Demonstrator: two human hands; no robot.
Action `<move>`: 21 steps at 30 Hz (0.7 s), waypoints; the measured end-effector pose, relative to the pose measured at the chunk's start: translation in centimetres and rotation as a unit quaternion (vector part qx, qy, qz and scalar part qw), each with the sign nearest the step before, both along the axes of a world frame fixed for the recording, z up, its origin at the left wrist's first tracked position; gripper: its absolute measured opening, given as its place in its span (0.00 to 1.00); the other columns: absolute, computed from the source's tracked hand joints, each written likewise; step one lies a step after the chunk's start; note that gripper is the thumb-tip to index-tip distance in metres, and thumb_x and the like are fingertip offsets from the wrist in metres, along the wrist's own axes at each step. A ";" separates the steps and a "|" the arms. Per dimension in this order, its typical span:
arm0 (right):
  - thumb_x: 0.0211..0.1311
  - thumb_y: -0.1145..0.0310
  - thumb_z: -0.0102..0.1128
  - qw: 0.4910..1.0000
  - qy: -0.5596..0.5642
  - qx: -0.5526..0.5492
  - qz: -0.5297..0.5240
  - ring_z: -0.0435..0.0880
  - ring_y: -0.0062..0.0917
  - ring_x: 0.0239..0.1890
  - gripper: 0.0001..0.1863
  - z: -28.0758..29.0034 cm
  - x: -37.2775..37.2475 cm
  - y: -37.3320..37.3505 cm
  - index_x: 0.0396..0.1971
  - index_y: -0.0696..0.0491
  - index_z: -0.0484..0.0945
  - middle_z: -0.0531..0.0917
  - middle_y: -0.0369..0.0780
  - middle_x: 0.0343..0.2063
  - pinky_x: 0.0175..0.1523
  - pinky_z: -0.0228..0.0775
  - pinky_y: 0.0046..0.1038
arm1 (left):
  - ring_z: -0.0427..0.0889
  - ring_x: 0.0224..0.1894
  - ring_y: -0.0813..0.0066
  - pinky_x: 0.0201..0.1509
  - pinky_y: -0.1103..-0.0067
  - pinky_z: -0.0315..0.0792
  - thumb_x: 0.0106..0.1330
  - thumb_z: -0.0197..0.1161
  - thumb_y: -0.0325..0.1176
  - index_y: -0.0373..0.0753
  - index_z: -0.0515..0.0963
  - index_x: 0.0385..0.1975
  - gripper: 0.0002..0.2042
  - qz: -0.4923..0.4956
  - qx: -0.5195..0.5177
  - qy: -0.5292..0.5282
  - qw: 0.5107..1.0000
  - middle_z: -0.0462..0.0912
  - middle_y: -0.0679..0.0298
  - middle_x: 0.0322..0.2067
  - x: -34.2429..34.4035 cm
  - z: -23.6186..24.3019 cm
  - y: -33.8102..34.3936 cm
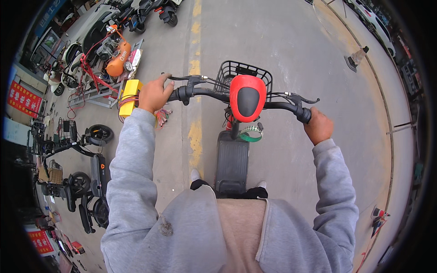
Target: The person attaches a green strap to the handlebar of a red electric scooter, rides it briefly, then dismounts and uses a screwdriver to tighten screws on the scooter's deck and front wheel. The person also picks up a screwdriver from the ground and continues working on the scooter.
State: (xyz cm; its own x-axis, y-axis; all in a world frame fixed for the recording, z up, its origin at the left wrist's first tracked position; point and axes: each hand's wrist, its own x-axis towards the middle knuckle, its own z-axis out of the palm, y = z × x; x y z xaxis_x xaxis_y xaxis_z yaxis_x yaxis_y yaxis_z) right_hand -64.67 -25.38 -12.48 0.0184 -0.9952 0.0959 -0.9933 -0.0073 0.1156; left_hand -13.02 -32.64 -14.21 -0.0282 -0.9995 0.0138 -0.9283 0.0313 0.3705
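I stand astride a small electric scooter with a red and black head cover point(248, 98). My left hand point(154, 94) is closed round the left end of its black handlebar point(210, 94), close to the left brake lever point(182, 78). On the other side my right hand point(320, 126) wraps the right grip, below and outside the right brake lever point(306, 99). A black wire basket point(221, 73) sits ahead of the bar. Below the head cover, a green and white checked band point(251, 134) hangs by the steering column. The black footboard point(232, 160) lies between my feet.
To the left stand an orange air compressor point(119, 60), a yellow box point(130, 96) with red cables, and parked scooters point(93, 175). More scooters point(145, 13) are at the far left. A worn yellow line point(195, 141) runs along the paving. A cone point(357, 59) stands far right.
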 end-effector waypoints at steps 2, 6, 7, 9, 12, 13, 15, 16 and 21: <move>0.54 0.63 0.65 1.000 -0.001 0.015 -0.006 0.85 0.39 0.30 0.09 -0.2 -0.6 -4.3 0.28 0.49 0.74 0.84 0.41 0.26 0.32 0.75 0.42 | 0.84 0.38 0.48 0.45 0.60 0.75 0.66 0.52 0.52 0.47 0.80 0.54 0.23 -0.001 0.000 -0.006 1.000 0.85 0.49 0.30 -0.6 -0.7 -4.2; 0.55 0.62 0.65 0.999 -0.003 0.044 0.002 0.85 0.39 0.30 0.09 -0.6 -3.0 -14.2 0.29 0.49 0.75 0.85 0.41 0.26 0.32 0.75 0.42 | 0.83 0.41 0.45 0.48 0.59 0.74 0.68 0.51 0.51 0.44 0.79 0.54 0.23 0.007 0.008 -0.011 1.000 0.85 0.46 0.34 -2.7 -2.4 -12.0; 0.55 0.62 0.65 0.999 -0.006 0.033 0.012 0.85 0.39 0.30 0.09 -1.0 -3.6 -16.7 0.30 0.49 0.75 0.85 0.41 0.26 0.32 0.75 0.42 | 0.83 0.42 0.45 0.49 0.59 0.74 0.69 0.50 0.52 0.45 0.79 0.54 0.23 -0.002 0.003 -0.014 1.000 0.85 0.46 0.35 -3.2 -2.8 -14.2; 0.55 0.61 0.65 1.000 0.004 -0.003 0.010 0.85 0.39 0.31 0.10 -2.5 -4.7 -22.0 0.30 0.49 0.75 0.85 0.41 0.27 0.33 0.75 0.42 | 0.83 0.40 0.47 0.46 0.59 0.74 0.68 0.50 0.51 0.46 0.80 0.54 0.22 -0.001 -0.014 -0.013 1.000 0.85 0.48 0.33 -4.4 -4.0 -18.6; 0.54 0.61 0.65 0.999 0.008 -0.035 0.024 0.85 0.40 0.31 0.10 -4.5 -6.7 -32.0 0.31 0.49 0.76 0.85 0.42 0.27 0.34 0.75 0.42 | 0.83 0.40 0.48 0.46 0.59 0.74 0.69 0.49 0.50 0.48 0.79 0.55 0.22 0.005 -0.002 -0.015 1.000 0.85 0.48 0.33 -6.1 -5.6 -26.7; 0.54 0.61 0.65 0.999 0.011 -0.038 0.021 0.85 0.40 0.31 0.10 -5.1 -7.3 -35.6 0.31 0.49 0.76 0.85 0.42 0.27 0.34 0.75 0.42 | 0.83 0.40 0.48 0.47 0.59 0.74 0.69 0.48 0.50 0.49 0.79 0.56 0.22 0.004 -0.007 -0.015 1.000 0.85 0.48 0.34 -6.8 -6.1 -29.9; 0.54 0.61 0.66 0.999 0.014 -0.031 0.028 0.85 0.40 0.30 0.10 -6.1 -8.5 -43.0 0.30 0.49 0.77 0.85 0.42 0.27 0.34 0.75 0.42 | 0.83 0.41 0.47 0.48 0.59 0.74 0.69 0.47 0.48 0.50 0.78 0.57 0.22 0.006 -0.001 -0.024 1.000 0.85 0.48 0.35 -8.0 -7.0 -36.9; 0.53 0.61 0.66 0.999 0.017 -0.027 0.027 0.85 0.40 0.30 0.10 -6.6 -9.0 -46.9 0.30 0.49 0.77 0.85 0.42 0.27 0.34 0.75 0.42 | 0.83 0.41 0.47 0.48 0.59 0.74 0.68 0.47 0.48 0.50 0.78 0.57 0.22 0.004 0.004 -0.019 1.000 0.86 0.48 0.36 -8.5 -7.4 -40.5; 0.53 0.59 0.66 0.999 0.000 -0.018 0.031 0.85 0.42 0.30 0.11 -9.1 -11.5 -66.3 0.28 0.50 0.78 0.85 0.43 0.26 0.35 0.75 0.43 | 0.83 0.42 0.48 0.49 0.60 0.74 0.67 0.45 0.46 0.50 0.77 0.58 0.23 0.019 0.026 -0.019 0.999 0.85 0.48 0.38 -11.5 -10.3 -60.4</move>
